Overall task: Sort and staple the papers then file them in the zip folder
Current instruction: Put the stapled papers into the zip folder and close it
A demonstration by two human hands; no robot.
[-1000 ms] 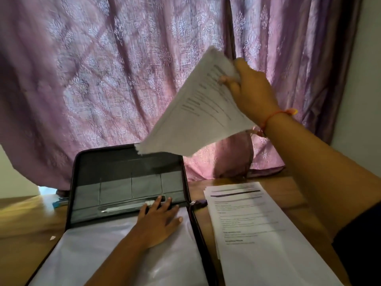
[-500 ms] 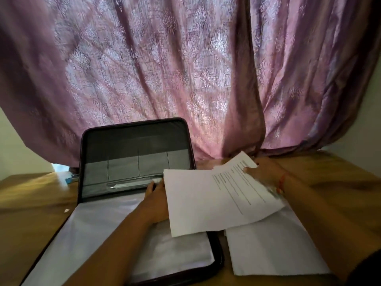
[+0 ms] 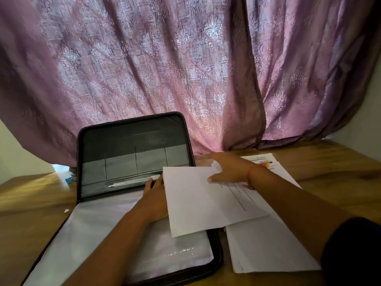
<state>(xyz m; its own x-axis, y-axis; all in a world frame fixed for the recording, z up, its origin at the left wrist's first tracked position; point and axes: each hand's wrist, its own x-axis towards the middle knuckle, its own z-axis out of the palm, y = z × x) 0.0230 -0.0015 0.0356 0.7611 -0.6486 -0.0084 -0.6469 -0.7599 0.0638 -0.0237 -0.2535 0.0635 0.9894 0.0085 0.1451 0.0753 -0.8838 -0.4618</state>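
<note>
A black zip folder (image 3: 132,119) lies open on the wooden table, its lid upright with grey pockets and a pen (image 3: 127,183) in a loop. Clear plastic sleeves (image 3: 99,228) fill its lower half. My left hand (image 3: 154,201) rests flat on those sleeves, fingers spread, partly hidden by paper. My right hand (image 3: 228,169) grips the far corner of a set of papers (image 3: 202,201), which lies across the folder's right edge. Under it, to the right, sits a pile of printed papers (image 3: 268,244).
A purple patterned curtain (image 3: 144,69) hangs right behind the folder and drapes onto the table (image 3: 334,162). A small blue object (image 3: 69,179) lies left of the lid. A paper scrap (image 3: 66,210) sits by the folder's left side.
My right hand has brought the set of papers down from in front of the curtain to lie over the folder's right edge and the pile. My left hand has stayed on the sleeves.
</note>
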